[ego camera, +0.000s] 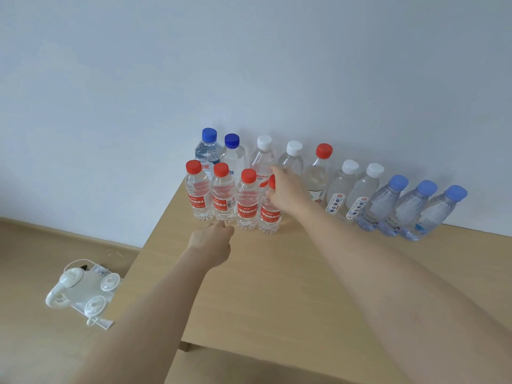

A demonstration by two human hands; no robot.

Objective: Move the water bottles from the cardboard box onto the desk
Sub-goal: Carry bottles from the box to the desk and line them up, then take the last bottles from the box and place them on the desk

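The right hand [288, 192] reaches over the desk [277, 286] and grips the fourth red-capped bottle [270, 214] at its neck and shoulder. The fingers wrap round it and cover most of the cap. That bottle stands on its base on the desk, long axis vertical and cap up, at the right end of the front row.

Just to its left are three matching red-capped bottles [222, 194] with red labels, also upright and standing close side by side.

The left hand [212, 242] hovers over the desk just in front of this row, knuckles toward the bottles. Its fingers are curled under and hidden by the back of the hand, so I cannot tell whether they hold anything.

Behind, a longer row runs along the wall [249, 65]: two dark-blue-capped bottles [232, 155], two white-capped bottles [291, 160], a red-capped one [318, 173], two more white-capped labelled bottles [339, 189] and three pale-blue-capped bottles [410, 209]. All stand caps up. Those toward the right appear to lean rightward in this wide view.

On the floor [41, 245] left of the desk lies a white plastic object [83, 289].
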